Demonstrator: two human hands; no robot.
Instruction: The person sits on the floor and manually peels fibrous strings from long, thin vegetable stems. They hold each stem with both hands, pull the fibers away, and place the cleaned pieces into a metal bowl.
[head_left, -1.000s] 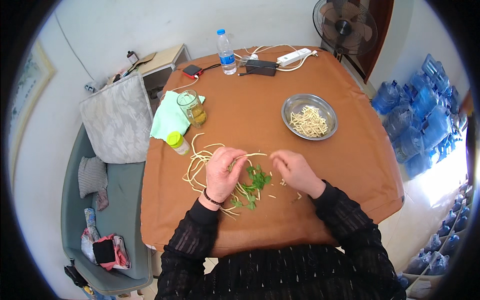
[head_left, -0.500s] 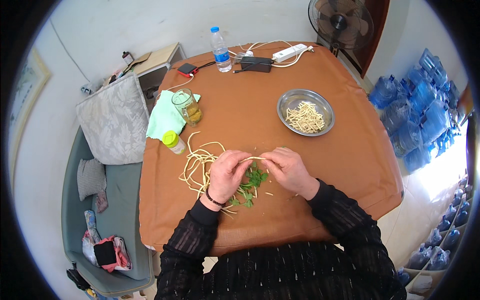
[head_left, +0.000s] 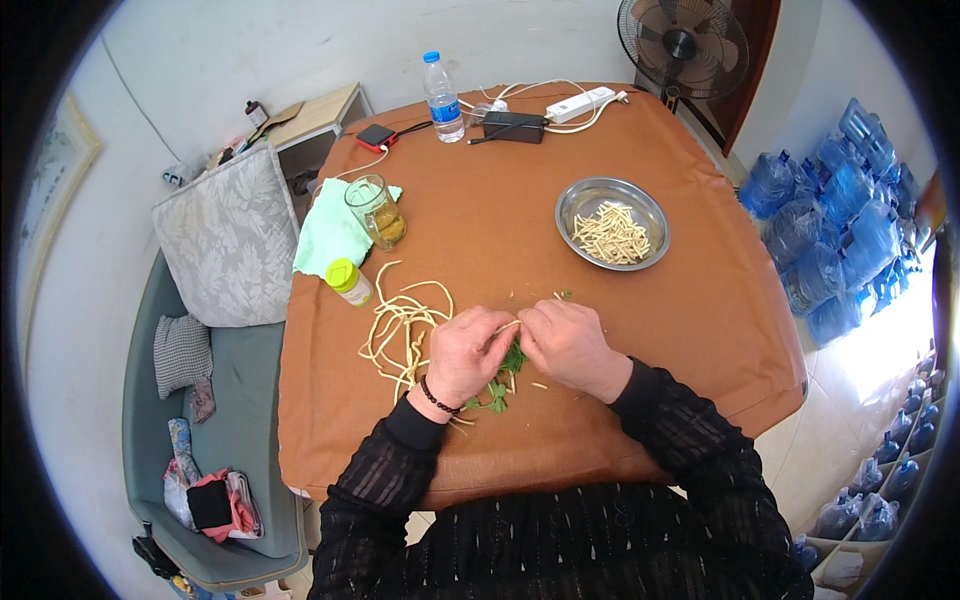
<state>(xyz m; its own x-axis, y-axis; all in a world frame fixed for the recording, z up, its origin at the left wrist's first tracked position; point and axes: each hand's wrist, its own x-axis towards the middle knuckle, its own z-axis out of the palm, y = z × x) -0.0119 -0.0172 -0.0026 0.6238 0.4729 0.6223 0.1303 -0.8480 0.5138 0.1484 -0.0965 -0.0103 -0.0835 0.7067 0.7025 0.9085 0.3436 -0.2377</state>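
Note:
My left hand [head_left: 466, 352] is closed in a pinch on a pale long bean [head_left: 509, 325], whose short stretch shows between the hands. Close against it, my right hand [head_left: 572, 346] is also pinched on that bean, its fingertips nearly touching the left ones. A loose tangle of long beans [head_left: 398, 316] lies on the table beside my left hand. Green leaves [head_left: 491, 397] and a few short bean bits [head_left: 539, 385] lie under and in front of my hands. Beyond my right hand stands a steel bowl [head_left: 661, 212] holding many short bean pieces [head_left: 611, 237].
On the brown-covered table [head_left: 500, 220] stand a glass mug [head_left: 376, 212], a green cloth [head_left: 322, 235] and a green-lidded jar [head_left: 348, 282] at the left. A water bottle [head_left: 444, 105], black adapter [head_left: 513, 127] and power strip [head_left: 580, 104] lie at the far edge.
My right hand has moved left toward my left hand, closing the gap between them. Less of the bean shows between my fingers, and a pale bit now shows above my right hand.

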